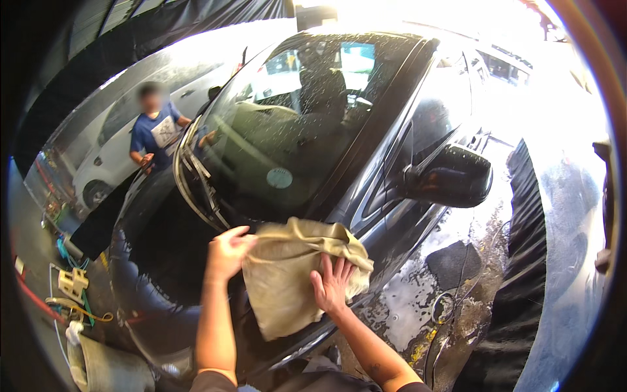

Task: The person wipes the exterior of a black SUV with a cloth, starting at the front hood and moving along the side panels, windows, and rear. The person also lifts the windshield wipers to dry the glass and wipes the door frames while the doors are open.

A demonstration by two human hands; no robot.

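A tan chamois-like cloth [284, 289] lies partly folded over the front fender of a dark, wet car [152, 294], near the base of the windshield [294, 147]. My left hand [230, 252] pinches the cloth's upper left corner between thumb and fingers. On the cloth's right side, my right hand [334, 284] lies flat with its fingers spread, the tips at the fold. Water drops dot the windshield, and the wipers [201, 181] rest at its lower edge. The side mirror [448, 175] sticks out to the right.
Across the hood stands a person in a blue shirt [159, 130], one hand near the windshield. Behind is a silver car [122, 112]. Suds and a hose [455, 294] lie on the wet floor at right. A grey bucket-like container [110, 362] and coiled lines are at lower left.
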